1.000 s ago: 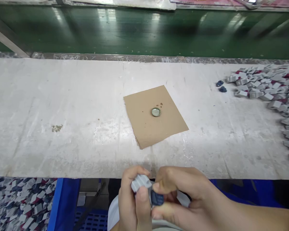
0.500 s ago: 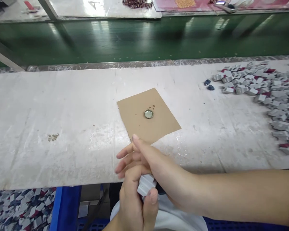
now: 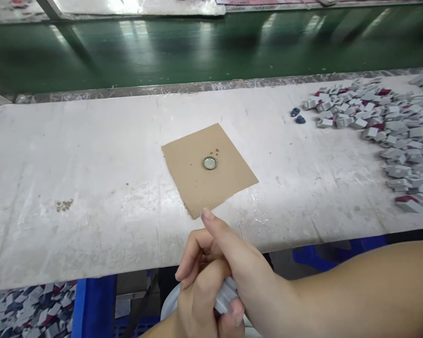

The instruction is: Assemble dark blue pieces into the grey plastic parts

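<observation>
Part [image 3: 226, 295] is gripped by left hand [image 3: 202, 298], pinched between thumb and curled fingers before the bench [image 3: 91, 234] edge. Fingers of right hand [image 3: 248, 272], spread half a second ago, are now folded over the left, palm against the part; pressing is judged under way. Counted: one part held, one cap [image 3: 210, 163], one card [image 3: 197, 197], two blue bits [image 3: 300, 120]; pile [image 3: 409, 126] uncountable.

Smooth, matt plastic on the grey piece [image 3: 226, 295]; shiny, crimped metal on the cap [image 3: 210, 163]; dull cardboard sheet [image 3: 215, 188]; scuffed, faintly glossy table [image 3: 91, 155]; slick, reflective green surface [image 3: 183, 61]
</observation>
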### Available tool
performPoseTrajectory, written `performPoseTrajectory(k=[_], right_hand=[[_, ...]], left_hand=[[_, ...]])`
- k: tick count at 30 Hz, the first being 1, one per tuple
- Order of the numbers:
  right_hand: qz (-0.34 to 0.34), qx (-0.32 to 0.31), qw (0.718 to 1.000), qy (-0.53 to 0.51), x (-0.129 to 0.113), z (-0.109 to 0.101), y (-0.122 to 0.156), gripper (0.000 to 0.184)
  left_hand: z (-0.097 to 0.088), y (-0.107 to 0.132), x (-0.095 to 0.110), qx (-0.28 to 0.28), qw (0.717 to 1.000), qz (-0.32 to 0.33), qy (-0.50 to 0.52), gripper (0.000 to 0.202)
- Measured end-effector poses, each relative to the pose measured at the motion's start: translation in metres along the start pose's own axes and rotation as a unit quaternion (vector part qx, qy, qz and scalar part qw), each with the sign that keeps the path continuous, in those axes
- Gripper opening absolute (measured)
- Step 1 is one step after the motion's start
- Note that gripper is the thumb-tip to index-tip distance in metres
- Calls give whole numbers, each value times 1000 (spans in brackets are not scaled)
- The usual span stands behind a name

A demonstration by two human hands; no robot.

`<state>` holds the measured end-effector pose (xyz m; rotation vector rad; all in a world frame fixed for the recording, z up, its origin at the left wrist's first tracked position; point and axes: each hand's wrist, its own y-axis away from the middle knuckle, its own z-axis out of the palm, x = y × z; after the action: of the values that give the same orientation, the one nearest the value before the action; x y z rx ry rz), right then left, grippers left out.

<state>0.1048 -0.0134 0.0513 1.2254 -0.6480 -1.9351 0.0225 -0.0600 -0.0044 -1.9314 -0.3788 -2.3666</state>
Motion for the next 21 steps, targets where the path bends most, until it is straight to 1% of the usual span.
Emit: performPoseTrajectory(k=[1, 4, 7, 8, 10, 13, 15, 16, 17, 19, 21], right_hand=[[-10, 4, 1000, -9, 1, 0, 0, 69], [-23, 3, 999, -45, -4, 2, -2, 68], [-2, -33, 996, -81, -14, 0, -9, 67], [-9, -45, 995, -92, -18, -2, -12, 67], [-63, -40, 992, -103, -23, -8, -18, 64], [-160, 26, 984, -78, -24, -18, -23, 54], [-204, 55, 977, -30, -19, -25, -21, 43], [-218, 48, 975, -8, -15, -27, -19, 38], [-231, 27, 973, 8, -10, -30, -16, 34], [-258, -36, 965, 19, -2, -33, -12, 28], [-289, -78, 954, 15, 4, -35, -8, 24]], left_hand=[[2, 1, 0, 9, 1000, -24, 9, 42], [9, -2, 5, 6, 998, -54, 15, 41], [10, -8, 13, 3, 997, -76, 26, 41], [10, -10, 16, 1, 996, -82, 30, 40], [8, -13, 19, -9, 995, -89, 42, 37], [7, -15, 22, -22, 992, -92, 81, 28], [7, -16, 23, -28, 992, -72, 97, 23], [8, -17, 23, -30, 993, -55, 99, 22], [8, -17, 24, -32, 994, -36, 99, 22], [10, -17, 24, -33, 994, -5, 104, 22], [10, -16, 24, -28, 993, 1, 110, 22]])
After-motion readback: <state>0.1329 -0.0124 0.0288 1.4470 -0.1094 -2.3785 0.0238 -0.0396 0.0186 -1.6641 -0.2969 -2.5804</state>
